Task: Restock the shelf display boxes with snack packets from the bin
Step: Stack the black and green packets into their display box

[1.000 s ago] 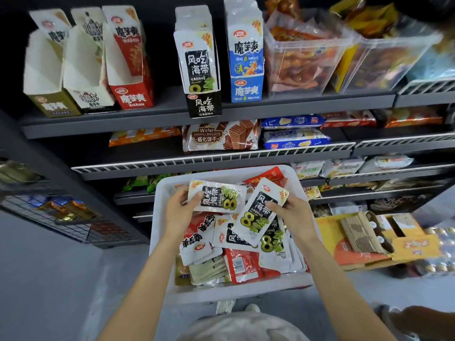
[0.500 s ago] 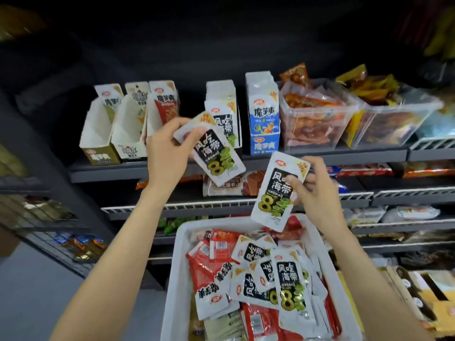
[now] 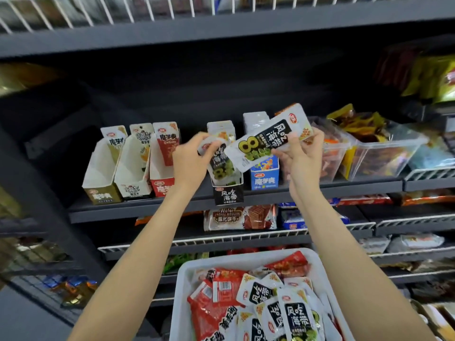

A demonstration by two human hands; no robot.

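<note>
My left hand [image 3: 190, 158] grips a black-and-white seaweed packet [image 3: 220, 163] by its top and holds it upright inside the black display box [image 3: 228, 194] on the shelf. My right hand [image 3: 301, 153] pinches a second seaweed packet [image 3: 267, 139], held sideways just above and to the right of that box. Below, the white bin [image 3: 183, 286] holds several more seaweed packets [image 3: 295, 313] and red packets [image 3: 216, 306].
Left of the black box stand three nearly empty display boxes: gold [image 3: 102, 173], white [image 3: 134, 171] and red [image 3: 163, 168]. A blue box [image 3: 264, 173] and clear tubs [image 3: 384, 153] of snacks sit to the right. Wafer packs [image 3: 240, 217] lie on the shelf below.
Both hands rose from the bin to the shelf, each with a seaweed packet. The left packet has gone into the black box; the right packet has turned sideways above it.
</note>
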